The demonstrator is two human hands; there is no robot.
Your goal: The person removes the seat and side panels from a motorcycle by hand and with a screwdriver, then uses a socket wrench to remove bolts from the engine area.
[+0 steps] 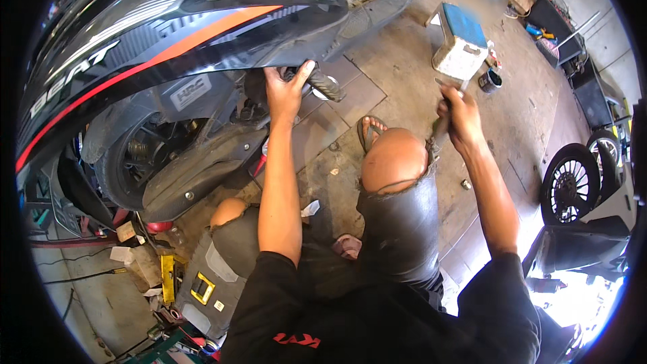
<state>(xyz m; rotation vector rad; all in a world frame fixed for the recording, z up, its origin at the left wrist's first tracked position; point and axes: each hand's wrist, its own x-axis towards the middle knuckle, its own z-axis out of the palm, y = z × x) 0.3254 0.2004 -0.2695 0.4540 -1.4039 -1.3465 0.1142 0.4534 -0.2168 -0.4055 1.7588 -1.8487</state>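
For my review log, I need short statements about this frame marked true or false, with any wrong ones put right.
1. The left hand is at the lower edge of the scooter's bodywork. True.
2. The right hand lies flat on the floor. False: it is raised, closed around a slim object.
3. A dark can stands beside the blue-topped stool. True.
4. The scooter's side stripe is green. False: it is orange and red.

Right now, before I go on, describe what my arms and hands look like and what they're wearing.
Your left hand and right hand are ungloved, and no watch or band shows. Both forearms are bare below short black sleeves, which look plain and belong to a black shirt with a red print.
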